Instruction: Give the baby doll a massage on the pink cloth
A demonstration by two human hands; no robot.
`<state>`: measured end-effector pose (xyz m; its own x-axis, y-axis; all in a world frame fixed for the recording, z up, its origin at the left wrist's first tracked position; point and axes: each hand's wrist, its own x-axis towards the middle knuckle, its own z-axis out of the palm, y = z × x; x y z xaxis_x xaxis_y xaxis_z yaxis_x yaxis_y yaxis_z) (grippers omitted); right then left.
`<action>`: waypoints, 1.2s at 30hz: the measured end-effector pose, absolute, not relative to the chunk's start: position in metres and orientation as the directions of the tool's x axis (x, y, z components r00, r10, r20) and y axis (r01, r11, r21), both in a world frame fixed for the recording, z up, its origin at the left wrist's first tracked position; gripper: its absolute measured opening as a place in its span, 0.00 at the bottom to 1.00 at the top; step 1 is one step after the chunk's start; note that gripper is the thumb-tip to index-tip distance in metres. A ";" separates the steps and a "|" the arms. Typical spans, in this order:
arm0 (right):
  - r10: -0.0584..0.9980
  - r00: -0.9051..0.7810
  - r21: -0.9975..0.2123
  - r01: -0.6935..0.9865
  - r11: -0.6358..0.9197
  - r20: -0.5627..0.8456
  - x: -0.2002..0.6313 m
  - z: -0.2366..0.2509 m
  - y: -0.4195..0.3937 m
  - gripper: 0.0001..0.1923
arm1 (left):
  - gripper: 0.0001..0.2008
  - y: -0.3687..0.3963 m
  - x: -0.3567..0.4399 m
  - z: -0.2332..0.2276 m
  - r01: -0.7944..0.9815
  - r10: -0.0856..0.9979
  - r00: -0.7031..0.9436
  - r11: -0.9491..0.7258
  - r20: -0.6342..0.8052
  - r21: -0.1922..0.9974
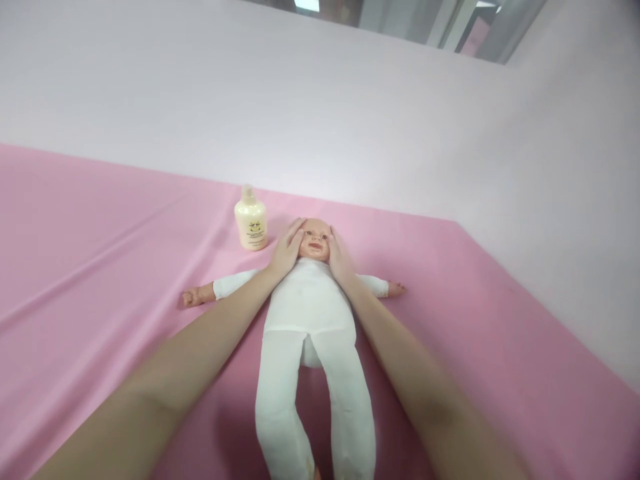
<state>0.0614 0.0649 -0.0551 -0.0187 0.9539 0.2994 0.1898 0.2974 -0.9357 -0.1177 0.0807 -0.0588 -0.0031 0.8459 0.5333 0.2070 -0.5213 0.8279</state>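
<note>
A baby doll (310,300) with a white cloth body lies on its back, arms spread to both sides and legs toward me. My left hand (288,251) rests along the left side of the doll's head, its fingers stretched out flat. On the opposite side, my right hand (340,257) lies against the cheek and temple, fingers also extended. The doll's face shows between my two hands. Just left of my left hand stands a pale yellow lotion bottle (251,223) with a printed label, upright and untouched.
Pink cloth (125,267) with some creases covers the surface under the doll. A white wall (300,113) rises behind it and along the right side. At the top, a window (400,23) shows part of another space.
</note>
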 end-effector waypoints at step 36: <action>0.911 -0.154 -0.878 0.243 0.411 0.383 0.061 -0.049 0.053 0.48 | 0.29 0.073 -0.120 -0.054 0.356 0.767 0.132 -0.628 0.628 0.692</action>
<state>0.0615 0.0525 -0.0487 -0.1543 0.9106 0.3834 0.2433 0.4112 -0.8785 -0.1203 0.0729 -0.0538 0.1321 0.7669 0.6280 0.3563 -0.6279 0.6919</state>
